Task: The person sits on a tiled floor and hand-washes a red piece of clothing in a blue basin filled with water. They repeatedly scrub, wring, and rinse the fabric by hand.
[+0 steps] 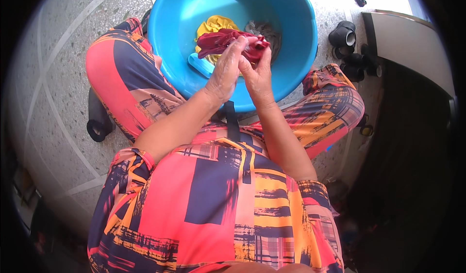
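A wet dark-red cloth is held between my two hands over a large blue plastic tub. My left hand presses against its near side, palm inward, with whitish suds on the skin. From the right, my right hand pinches the cloth's right end with fingers and thumb. Below the cloth, inside the tub, lie a yellow cloth and a grey cloth. A light-blue strip-like item rests by the yellow cloth; its kind is unclear.
The tub stands on a speckled stone floor between my bent legs. At the right are several dark shoes beside a pale panel-like piece of furniture. A dark cylindrical object lies on the floor by my left leg.
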A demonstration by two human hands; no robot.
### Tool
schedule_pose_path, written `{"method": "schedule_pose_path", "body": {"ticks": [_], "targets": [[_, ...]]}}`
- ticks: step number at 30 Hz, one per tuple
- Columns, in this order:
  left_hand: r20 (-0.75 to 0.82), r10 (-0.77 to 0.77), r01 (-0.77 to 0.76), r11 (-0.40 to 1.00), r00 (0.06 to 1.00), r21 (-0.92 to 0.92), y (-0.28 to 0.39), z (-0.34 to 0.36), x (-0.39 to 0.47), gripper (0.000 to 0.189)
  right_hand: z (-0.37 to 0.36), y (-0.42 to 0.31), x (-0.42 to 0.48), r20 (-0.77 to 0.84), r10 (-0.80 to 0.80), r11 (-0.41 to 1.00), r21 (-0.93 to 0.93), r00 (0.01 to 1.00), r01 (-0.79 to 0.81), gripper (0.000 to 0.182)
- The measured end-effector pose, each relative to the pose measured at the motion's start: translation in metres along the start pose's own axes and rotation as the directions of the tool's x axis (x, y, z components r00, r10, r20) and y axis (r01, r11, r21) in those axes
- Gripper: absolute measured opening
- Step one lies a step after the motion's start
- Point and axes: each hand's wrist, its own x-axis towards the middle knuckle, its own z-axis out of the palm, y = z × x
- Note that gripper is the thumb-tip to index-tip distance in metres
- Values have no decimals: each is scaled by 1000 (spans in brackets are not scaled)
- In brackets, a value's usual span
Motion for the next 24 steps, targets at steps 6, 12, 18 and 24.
{"method": "schedule_pose_path", "body": {"ticks": [6,12,18,24], "targets": [[175,-413,439,886,894,-150,-11,-11,-1,60,-13,-22,13,-328,227,974,94,917,-208,14],[290,-365,340,931,884,136,-31,-34,11,48,8,-33,3,50,-342,816,-479,938,323,14],[635,-553,841,351,540,-411,-23,-67,41,31,43,-51,-35,491,-356,644,-488,795,589,20],[-133,-571,475,771,810,-424,-26,-35,19,17,12,-5,28,49,-176,732,-661,983,165,15]]}}
